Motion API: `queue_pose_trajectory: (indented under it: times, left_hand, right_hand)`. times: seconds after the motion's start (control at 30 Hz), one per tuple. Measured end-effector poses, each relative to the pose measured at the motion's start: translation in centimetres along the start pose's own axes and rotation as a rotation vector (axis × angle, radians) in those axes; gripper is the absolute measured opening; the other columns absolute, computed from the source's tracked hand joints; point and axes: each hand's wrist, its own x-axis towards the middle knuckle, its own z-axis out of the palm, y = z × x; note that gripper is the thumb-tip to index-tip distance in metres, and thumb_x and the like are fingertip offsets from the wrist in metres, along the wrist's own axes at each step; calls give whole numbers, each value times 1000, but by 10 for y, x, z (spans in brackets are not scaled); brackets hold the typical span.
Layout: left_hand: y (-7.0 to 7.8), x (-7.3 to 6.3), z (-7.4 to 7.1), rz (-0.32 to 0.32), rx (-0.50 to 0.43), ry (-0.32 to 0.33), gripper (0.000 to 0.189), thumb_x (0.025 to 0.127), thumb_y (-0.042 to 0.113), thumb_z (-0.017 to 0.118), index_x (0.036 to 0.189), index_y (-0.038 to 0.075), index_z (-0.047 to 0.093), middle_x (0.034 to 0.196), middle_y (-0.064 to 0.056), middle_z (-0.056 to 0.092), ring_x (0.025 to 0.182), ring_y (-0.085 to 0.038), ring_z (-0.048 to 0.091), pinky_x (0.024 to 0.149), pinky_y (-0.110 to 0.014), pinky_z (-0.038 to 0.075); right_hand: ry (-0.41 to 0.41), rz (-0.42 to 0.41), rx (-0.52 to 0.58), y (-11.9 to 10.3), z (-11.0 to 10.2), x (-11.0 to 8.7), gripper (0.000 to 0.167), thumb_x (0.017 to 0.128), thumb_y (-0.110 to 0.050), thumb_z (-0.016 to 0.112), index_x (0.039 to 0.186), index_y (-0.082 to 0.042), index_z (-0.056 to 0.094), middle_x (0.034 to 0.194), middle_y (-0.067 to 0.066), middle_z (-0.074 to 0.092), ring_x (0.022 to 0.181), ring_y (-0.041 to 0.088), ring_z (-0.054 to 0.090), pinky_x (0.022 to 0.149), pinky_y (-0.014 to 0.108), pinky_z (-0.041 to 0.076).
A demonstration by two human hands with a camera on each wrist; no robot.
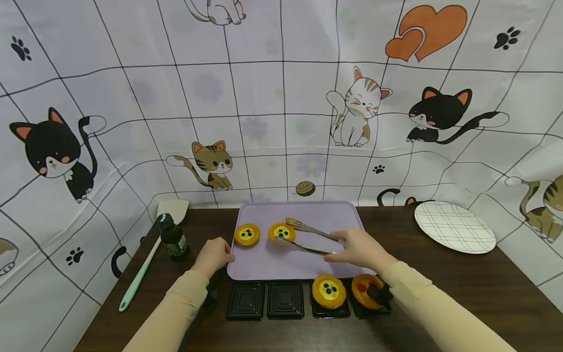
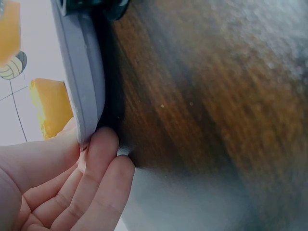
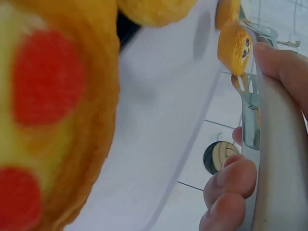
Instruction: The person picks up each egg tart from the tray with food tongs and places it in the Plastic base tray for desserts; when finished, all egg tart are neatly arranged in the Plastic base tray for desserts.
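Note:
At the near left corner of the lilac tray (image 1: pixel 303 209), my left hand (image 1: pixel 213 256) pinches the rim. The left wrist view shows the thumb above the rim and fingers beneath it. My right hand (image 1: pixel 362 252) holds metal tongs (image 1: pixel 314 231), their tips spread on either side of an egg tart (image 1: pixel 279 230) with dark blue berries on the tray. To its left sits a second berry egg tart (image 1: pixel 247 234). In the right wrist view, a tart with red pieces (image 3: pixel 96 120) looms close to the camera, below the hand.
Along the tray's near edge stand several black square holders (image 1: pixel 245 300). The two right ones carry a berry tart (image 1: pixel 328 291) and the red-topped tart. At left are a dark bottle (image 1: pixel 174 239) and a spatula (image 1: pixel 142 274); a checked plate (image 1: pixel 455 227) lies back right.

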Motion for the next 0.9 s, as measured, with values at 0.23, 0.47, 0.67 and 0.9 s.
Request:
queue_pose_trajectory:
  times: [0.23, 0.47, 0.67, 0.9]
  left_hand:
    - [1, 0, 0, -14, -5, -6, 17, 81, 11, 73, 68, 3, 65, 60, -3, 55, 57, -17, 49, 53, -28, 40]
    - [1, -1, -2, -14, 1, -9, 17, 82, 11, 72, 69, 2, 65, 60, -3, 55, 57, -17, 49, 54, -28, 40]
    - [0, -1, -1, -1, 2, -3, 16, 82, 10, 72, 69, 2, 66, 59, -3, 56, 56, -17, 50, 53, -29, 40]
    - [0, 1, 1, -7, 1, -14, 15, 82, 11, 72, 71, 2, 67, 60, -3, 57, 57, -16, 50, 53, -28, 40]
  right_hand:
    - [3, -41, 25, -1, -8, -28, 69, 72, -51, 77, 122, -5, 63, 112, 11, 67, 83, 17, 61, 72, 34, 52]
    - [-34, -76, 55, -1, -12, -51, 69, 73, -52, 75, 122, -6, 62, 109, 11, 67, 63, 7, 54, 56, 23, 44]
    - [-46, -116, 27, -3, -12, -65, 72, 74, -59, 70, 123, -8, 63, 117, 8, 66, 85, 12, 63, 75, 33, 53]
    - [-57, -144, 19, -4, -9, -79, 69, 73, -59, 71, 121, -10, 64, 113, 4, 67, 76, 9, 53, 65, 29, 43]
